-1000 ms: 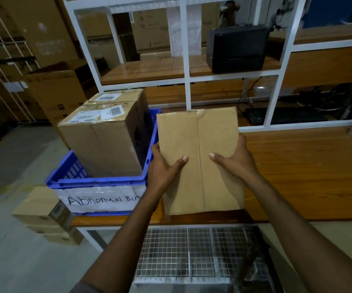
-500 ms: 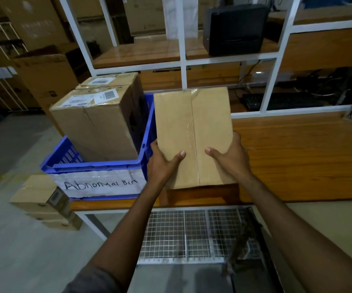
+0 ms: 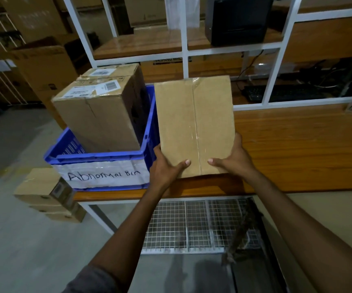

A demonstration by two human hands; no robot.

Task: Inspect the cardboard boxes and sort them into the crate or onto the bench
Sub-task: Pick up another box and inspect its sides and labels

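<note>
I hold a plain brown cardboard box (image 3: 194, 123) with a taped centre seam over the wooden bench (image 3: 297, 149), just right of the crate. My left hand (image 3: 166, 166) grips its near left corner and my right hand (image 3: 232, 159) its near right corner, thumbs on top. The blue crate (image 3: 99, 159), labelled "Abnormal Bin", stands at the bench's left end. Two labelled cardboard boxes sit in it, one in front (image 3: 99, 115) and one behind (image 3: 115, 71).
A white frame (image 3: 183, 49) rises behind the bench, with a black device (image 3: 236, 20) on its shelf and a keyboard (image 3: 285, 93) beyond. Stacked small boxes (image 3: 46, 191) sit on the floor at the left. A wire-mesh rack (image 3: 198, 225) lies under the bench.
My hands slid toward the near edge of the box. The box moved forward and lower over the bench, staying beside the crate.
</note>
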